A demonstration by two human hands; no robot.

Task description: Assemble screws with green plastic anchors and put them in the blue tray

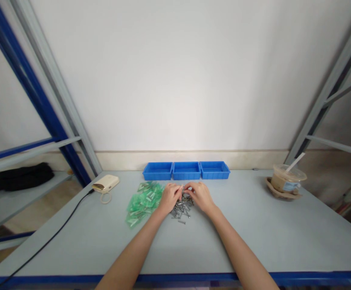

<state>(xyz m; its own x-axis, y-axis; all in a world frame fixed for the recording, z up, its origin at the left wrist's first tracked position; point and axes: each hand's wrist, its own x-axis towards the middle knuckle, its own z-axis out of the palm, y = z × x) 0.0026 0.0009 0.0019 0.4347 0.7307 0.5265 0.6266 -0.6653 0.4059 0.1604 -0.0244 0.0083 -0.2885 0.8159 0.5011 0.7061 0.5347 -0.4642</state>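
A heap of loose metal screws lies on the grey table, with a few strays at its near edge. Over the heap's left side my left hand is closed, thumb and fingers pinched together. From the right, my right hand curls in with its fingertips pinched close to the left ones. Whatever sits between the fingertips is too small to make out. Green plastic bags with small pale pieces in them lie left of my left hand. Just beyond both hands stand three blue trays, left, middle and right.
A cream-coloured device with a strap and a black cable is at the left. On the right, a lidded drink cup with a straw sits in a cardboard holder. Behind the table rises a white wall, with metal frames at both sides.
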